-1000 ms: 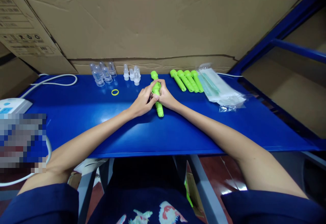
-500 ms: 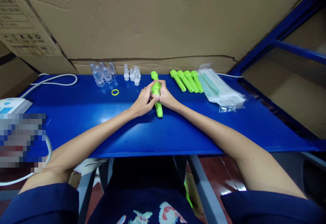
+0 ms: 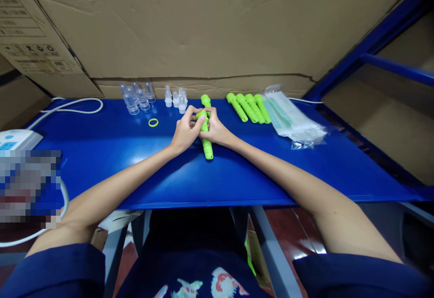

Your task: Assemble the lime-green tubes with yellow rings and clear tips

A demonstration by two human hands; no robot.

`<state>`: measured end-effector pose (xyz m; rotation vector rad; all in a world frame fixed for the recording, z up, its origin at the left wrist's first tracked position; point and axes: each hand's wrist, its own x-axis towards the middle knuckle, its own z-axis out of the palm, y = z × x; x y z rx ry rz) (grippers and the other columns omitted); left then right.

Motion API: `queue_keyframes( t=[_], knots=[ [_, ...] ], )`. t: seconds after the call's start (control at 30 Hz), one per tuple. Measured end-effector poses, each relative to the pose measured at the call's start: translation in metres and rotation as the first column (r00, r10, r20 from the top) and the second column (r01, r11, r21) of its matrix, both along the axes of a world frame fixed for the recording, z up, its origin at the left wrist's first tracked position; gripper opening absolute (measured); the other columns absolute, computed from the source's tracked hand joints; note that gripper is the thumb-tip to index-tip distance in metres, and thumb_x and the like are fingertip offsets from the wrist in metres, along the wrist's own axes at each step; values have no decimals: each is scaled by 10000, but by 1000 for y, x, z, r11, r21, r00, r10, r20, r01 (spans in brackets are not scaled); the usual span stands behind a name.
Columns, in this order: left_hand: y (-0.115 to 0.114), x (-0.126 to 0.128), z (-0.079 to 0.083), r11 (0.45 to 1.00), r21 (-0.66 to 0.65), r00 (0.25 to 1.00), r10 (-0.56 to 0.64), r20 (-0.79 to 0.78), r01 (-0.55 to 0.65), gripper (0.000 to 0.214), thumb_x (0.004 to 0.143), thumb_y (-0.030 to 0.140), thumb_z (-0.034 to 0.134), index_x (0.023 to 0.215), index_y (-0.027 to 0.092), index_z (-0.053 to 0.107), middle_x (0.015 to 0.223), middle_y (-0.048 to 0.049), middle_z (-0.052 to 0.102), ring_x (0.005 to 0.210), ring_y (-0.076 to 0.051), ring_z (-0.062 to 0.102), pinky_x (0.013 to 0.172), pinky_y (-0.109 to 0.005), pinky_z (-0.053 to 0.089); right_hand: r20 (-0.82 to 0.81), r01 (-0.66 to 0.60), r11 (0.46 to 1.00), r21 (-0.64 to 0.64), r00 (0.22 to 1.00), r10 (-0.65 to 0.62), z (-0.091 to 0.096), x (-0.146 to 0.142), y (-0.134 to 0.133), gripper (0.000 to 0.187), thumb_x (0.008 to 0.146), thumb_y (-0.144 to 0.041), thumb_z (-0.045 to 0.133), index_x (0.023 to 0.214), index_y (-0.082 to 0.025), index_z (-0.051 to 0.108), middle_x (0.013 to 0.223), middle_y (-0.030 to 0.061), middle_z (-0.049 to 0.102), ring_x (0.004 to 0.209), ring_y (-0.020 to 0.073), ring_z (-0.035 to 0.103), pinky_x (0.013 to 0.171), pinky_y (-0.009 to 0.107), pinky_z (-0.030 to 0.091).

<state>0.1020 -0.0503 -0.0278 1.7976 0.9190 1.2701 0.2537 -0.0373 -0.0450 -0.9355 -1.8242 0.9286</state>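
Lime-green torch-shaped handle [image 3: 207, 149]: our landmark, held between both hands over the blue table [image 3: 217, 180], narrow end toward us.
Clear domed caps [image 3: 131, 102]: standing in a cluster well left of the handle.
Yellow ring [image 3: 153, 122]: lying flat, left of the handle.
White-collared cones [image 3: 182, 104]: nearer the handle's left, just beyond our knuckles; we could tip one if we swing wide.
Left hand [image 3: 184, 130]: at the handle's left, thumb and fingertips pinching its head, where a yellowish edge [image 3: 198, 115] shows, too small to name; we judge even pressure around the rim works best.
Second green handle [image 3: 205, 100]: just beyond the held handle, partly hidden.
Right hand [image 3: 219, 130]: curled around the handle's right side, pinching its upper part; we'd make this the firm, steadying grip.
Four green handles [image 3: 250, 109]: side by side, right of the handle.
Plastic-wrapped packet [image 3: 298, 119]: farther right of it.
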Motion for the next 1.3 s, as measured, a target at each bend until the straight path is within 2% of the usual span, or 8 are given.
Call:
queue_keyframes(
  t=[0.17,0.3,0.4,0.57,0.77,0.9,1.13,1.3],
  knots=[
    [8,-1,4,997,-64,994,-37,102,44,514,760,539,779,1038,166,560,1244,-148,675,1032,-247,706,813,-379,631,64,99,991,85,992,-105,-2,-6,3,854,637,-482,835,1193,-225,240,1159,106,491,1024,245,605,908,456,530],
    [12,-4,8,991,-78,982,-93,167,107,540,687,516,839,973,155,557,1129,-131,696,1019,-244,705,817,-368,630,38,101,990,101,994,-105,-5,-11,2,928,644,-513,834,1274,-224,217,1185,112,479,988,212,614,823,384,551],
    [18,-8,5,983,-110,975,-129,182,150,564,691,528,838,1011,163,549,1038,-101,709,888,-204,724,776,-350,626,-19,6,1000,-11,1000,-6,-3,-9,0,929,680,-540,828,1304,-237,210,1037,49,548,731,133,616,610,281,531],
    [32,-19,3,971,-135,968,-169,186,196,580,677,520,863,1003,167,538,1063,-101,720,865,-181,730,775,-313,608,-64,-193,950,-245,981,183,19,15,4,663,878,-634,625,1305,-210,349,662,-48,607,389,77,459,354,188,294],
    [28,-20,8,909,-214,928,-318,196,357,546,717,484,853,1036,165,544,889,-51,723,754,-177,745,732,-337,622,-56,-170,971,-166,985,163,24,38,19,601,754,-653,756,1048,-170,555,670,-31,645,390,41,426,372,193,287],
    [25,-19,9,894,-241,920,-333,208,378,576,687,484,873,1030,154,549,843,-46,719,748,-190,750,726,-349,629,-107,-57,987,-148,993,41,16,36,24,589,641,-621,844,911,-163,591,775,-41,590,438,8,397,404,189,249],
    [22,-17,6,912,-256,939,-270,214,320,571,682,452,880,1020,143,538,834,-52,714,721,-200,748,715,-369,624,-207,73,989,-132,973,-100,17,41,31,658,468,-499,956,760,-198,449,819,-49,532,499,8,375,451,193,318],
    [20,-13,7,891,-274,924,-303,233,361,600,672,489,880,1032,147,543,856,-62,724,734,-198,745,728,-372,621,-151,-18,983,-183,989,-10,22,49,28,600,595,-582,892,923,-186,585,807,-29,592,482,24,372,412,196,258]
  ],
)
